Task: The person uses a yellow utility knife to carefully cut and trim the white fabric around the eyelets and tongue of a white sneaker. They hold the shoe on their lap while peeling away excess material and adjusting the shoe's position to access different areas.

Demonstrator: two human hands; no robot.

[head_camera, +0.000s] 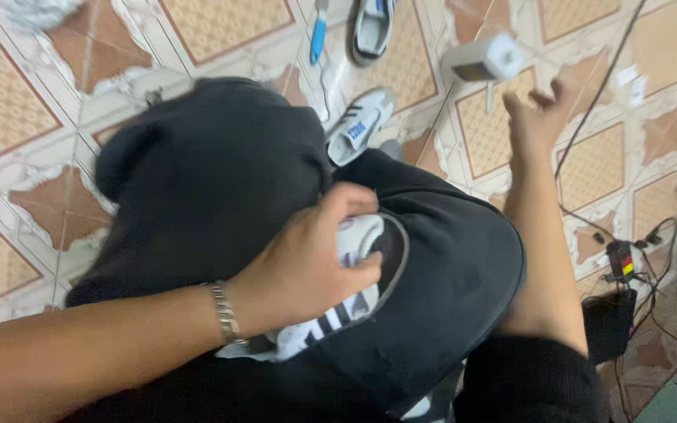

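Our left hand is curled shut around a white shoe with black stripes, thumb over the top near the heel and fingers folded down over its side. The shoe lies on our lap, across dark trousers, its sole side partly tucked under our palm. Our left forearm comes in from the lower left, nearly level, with a silver bracelet at the wrist.

Our right hand is stretched out ahead and up, fingers spread and loosely bent, the grip wide and holding nothing. It hangs just beside a white bottle that shows blurred above the floor, close to the fingertips; we cannot tell whether they touch it. The right forearm runs straight up from the lower right past our knee.

The held shoe looks mostly white, with dark bands along the side and a pale rim by the opening; much of it is hidden by our fingers.

On the tiled floor, with its orange squares and worn patches, a second white shoe with blue marks lies just past our left knee. Another shoe sits farther off at the top edge, with a blue-handled brush beside it. Dark cables trail along the right.
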